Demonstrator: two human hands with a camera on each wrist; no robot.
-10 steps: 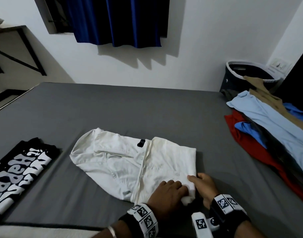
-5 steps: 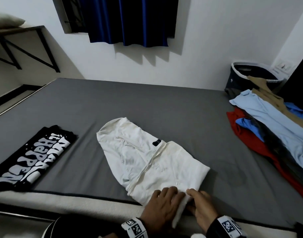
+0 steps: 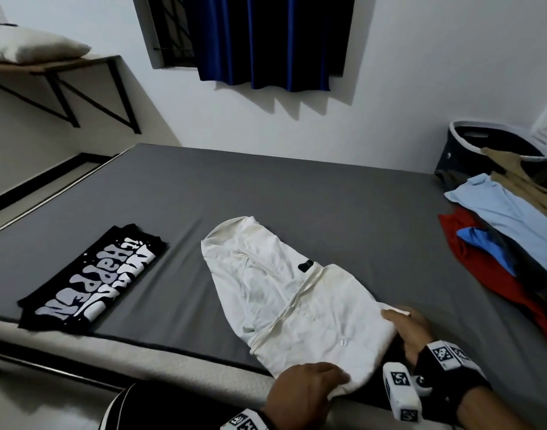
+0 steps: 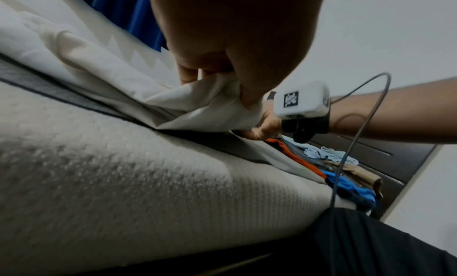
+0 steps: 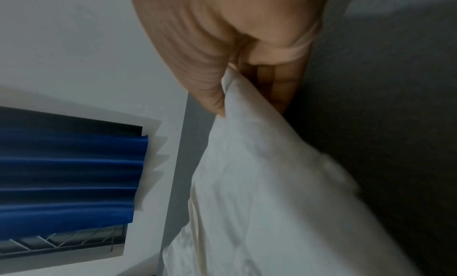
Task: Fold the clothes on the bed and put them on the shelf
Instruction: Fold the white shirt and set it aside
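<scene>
Both hands have the white shirt at the bed's near edge, left hand and right hand each pinching a corner — best lift both corners level and carry them evenly toward the collar, I'd say.

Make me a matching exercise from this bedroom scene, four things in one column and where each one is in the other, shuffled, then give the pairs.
Things:
1. white garment
2. black printed shirt
3. pillow
4. laundry basket

Places:
A. on the wall shelf
B. folded on the left side of the bed
C. far right corner, by the wall
D. near edge of the bed, held by the left hand and right hand

Pairs: 1-D, 2-B, 3-A, 4-C
</scene>
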